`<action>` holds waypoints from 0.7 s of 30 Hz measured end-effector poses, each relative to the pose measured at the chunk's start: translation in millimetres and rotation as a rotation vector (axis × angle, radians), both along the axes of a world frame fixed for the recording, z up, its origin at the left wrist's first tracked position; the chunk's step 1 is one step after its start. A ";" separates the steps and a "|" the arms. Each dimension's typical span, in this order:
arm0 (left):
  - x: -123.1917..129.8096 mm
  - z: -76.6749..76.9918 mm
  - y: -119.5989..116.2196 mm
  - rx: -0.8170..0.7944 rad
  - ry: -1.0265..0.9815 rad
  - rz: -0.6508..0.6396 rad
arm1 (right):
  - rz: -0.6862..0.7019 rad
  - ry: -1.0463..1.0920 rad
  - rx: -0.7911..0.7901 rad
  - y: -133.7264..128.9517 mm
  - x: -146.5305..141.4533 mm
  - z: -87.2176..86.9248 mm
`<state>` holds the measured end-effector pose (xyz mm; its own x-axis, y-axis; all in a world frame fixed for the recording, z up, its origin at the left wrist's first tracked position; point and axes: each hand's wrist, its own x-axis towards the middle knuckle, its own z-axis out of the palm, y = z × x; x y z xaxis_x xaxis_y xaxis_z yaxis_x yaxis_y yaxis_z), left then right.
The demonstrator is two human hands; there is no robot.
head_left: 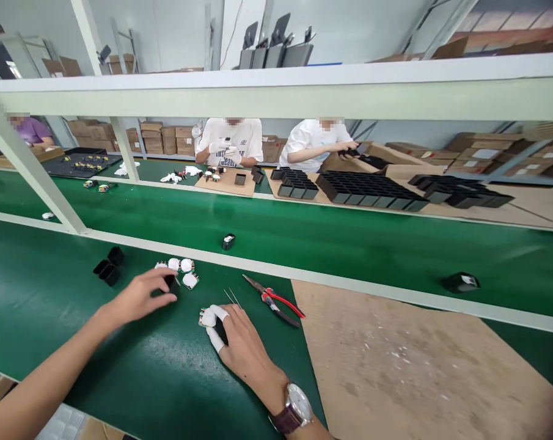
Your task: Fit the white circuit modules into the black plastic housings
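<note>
My left hand (148, 294) has its thumb and fingers around a small black case (171, 285), beside a cluster of white-topped parts (187, 265). My right hand (239, 336), with white covers on thumb and forefinger and a watch on the wrist, pinches a white-topped part (208, 317) low over the green bench. Thin metal pins (233, 298) lie just beyond its knuckles. To the right rest red-and-black pliers (274, 299), jaws pointing away. Several black cases (109, 267) stand at the left.
A brown board (395, 360) covers the right side of the bench. Beyond a pale rail (349, 283), a green belt (303, 235) carries black cases. Across it, people in white shirts work near rows of black cases (368, 188). A shelf beam (276, 101) crosses overhead.
</note>
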<state>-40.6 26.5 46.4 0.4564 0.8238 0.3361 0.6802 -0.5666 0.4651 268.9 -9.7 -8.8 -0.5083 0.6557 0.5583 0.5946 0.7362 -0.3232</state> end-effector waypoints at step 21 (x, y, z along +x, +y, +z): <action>65.6 -46.0 -38.4 -0.155 -0.105 -0.035 | 0.008 0.256 0.042 -14.8 4.2 22.6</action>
<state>25.0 -11.9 0.4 0.4546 0.8537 0.2540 0.6042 -0.5051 0.6163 273.1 -24.5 13.9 -0.3516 0.6255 0.6965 0.4913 0.7566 -0.4315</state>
